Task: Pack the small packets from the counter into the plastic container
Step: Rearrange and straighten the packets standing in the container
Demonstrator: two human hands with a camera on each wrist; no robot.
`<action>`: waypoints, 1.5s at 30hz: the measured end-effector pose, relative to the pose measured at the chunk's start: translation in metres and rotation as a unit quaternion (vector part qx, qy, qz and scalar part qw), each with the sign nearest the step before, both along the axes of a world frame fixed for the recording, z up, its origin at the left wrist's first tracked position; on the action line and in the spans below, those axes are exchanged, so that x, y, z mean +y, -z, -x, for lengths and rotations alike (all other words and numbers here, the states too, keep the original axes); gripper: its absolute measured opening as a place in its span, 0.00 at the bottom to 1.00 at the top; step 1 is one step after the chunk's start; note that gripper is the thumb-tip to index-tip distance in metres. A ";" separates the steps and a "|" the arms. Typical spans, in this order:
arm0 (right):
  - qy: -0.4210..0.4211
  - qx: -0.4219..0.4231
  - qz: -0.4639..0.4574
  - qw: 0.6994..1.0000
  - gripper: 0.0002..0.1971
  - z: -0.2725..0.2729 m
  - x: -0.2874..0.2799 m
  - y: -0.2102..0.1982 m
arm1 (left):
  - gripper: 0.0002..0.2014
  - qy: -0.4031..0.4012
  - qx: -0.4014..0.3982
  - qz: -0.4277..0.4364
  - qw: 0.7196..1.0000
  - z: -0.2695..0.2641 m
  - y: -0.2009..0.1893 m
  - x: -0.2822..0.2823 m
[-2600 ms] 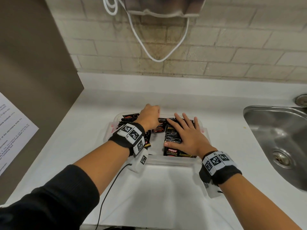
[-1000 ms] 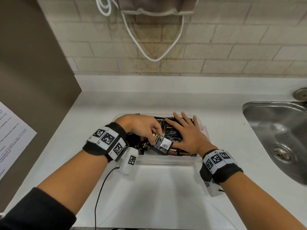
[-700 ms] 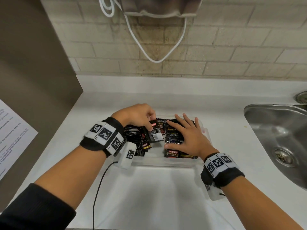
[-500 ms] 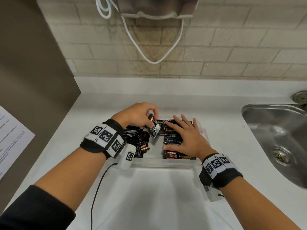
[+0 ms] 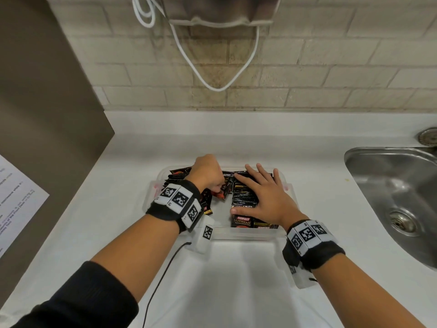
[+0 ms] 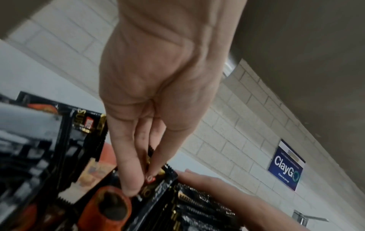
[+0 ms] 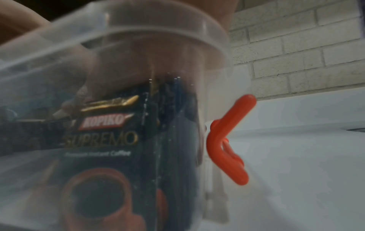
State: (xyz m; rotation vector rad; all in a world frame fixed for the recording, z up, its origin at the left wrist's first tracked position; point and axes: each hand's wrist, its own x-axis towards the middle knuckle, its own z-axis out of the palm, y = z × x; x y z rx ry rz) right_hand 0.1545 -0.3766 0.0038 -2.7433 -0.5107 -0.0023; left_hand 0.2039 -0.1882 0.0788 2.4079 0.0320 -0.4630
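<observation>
A clear plastic container (image 5: 236, 234) with red side latches (image 7: 229, 140) stands on the white counter (image 5: 132, 176). It holds black coffee packets: a loose pile on the left (image 5: 179, 176) and a neat upright row on the right (image 5: 243, 198). My right hand (image 5: 256, 185) lies flat with spread fingers on that row; the front packet (image 7: 106, 136) reads Kopiko Supremo. My left hand (image 6: 144, 179) pinches one black packet (image 6: 164, 182) between thumb and fingers, in the container's middle (image 5: 225, 188), against the row's left side. Its fingertips are hidden in the head view.
A steel sink (image 5: 390, 197) is set into the counter on the right. A brown panel (image 5: 47, 102) with a paper sheet (image 5: 16, 200) bounds the left. A brick wall with a hanging white cable (image 5: 212, 76) is behind. A blue sign (image 6: 286, 165) hangs there.
My left hand picked a packet out of the left pile, lifted it, and brought it down in the middle beside the right row. My right hand stayed flat on the row.
</observation>
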 end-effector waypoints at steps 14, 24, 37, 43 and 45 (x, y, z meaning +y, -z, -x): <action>-0.002 0.000 -0.004 1.000 0.51 -0.002 -0.001 0.003 | 0.19 -0.059 0.056 0.085 0.993 0.001 0.016 -0.012; -0.004 0.002 0.010 1.000 0.51 -0.001 0.000 0.000 | 0.11 0.025 0.005 -0.018 0.999 0.005 0.017 -0.009; -0.005 -0.002 0.011 1.000 0.51 -0.002 -0.001 0.002 | 0.10 0.243 0.104 -0.202 0.943 0.014 0.012 -0.010; -0.005 0.002 0.008 1.000 0.51 -0.003 -0.001 0.002 | 0.14 0.275 0.087 -0.235 0.928 0.013 0.013 -0.013; -0.005 0.000 0.009 1.000 0.51 -0.002 -0.001 0.002 | 0.14 0.280 0.085 -0.220 0.931 0.013 0.011 -0.012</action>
